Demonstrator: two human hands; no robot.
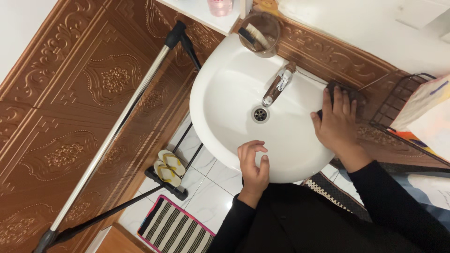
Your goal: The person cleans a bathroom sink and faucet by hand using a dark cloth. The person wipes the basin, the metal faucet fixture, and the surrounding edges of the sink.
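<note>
I look down on a white washbasin [220,93] with a chrome tap [279,86] and a round drain [260,114]. My right hand [338,122] lies flat on a dark scrub pad [352,93] at the basin's right rim, against the brown embossed wall; most of the pad is hidden under my fingers. My left hand [253,165] hovers over the basin's front rim with fingers loosely curled and nothing in it. Both arms wear black sleeves.
A clear cup with a toothbrush [259,33] stands on the basin's back rim, a pink bottle [220,5] on the shelf behind. Right is a black wire rack [398,100] with packages. Left stands a metal pole [108,140]. On the floor are yellow sandals [168,167] and a striped mat [176,229].
</note>
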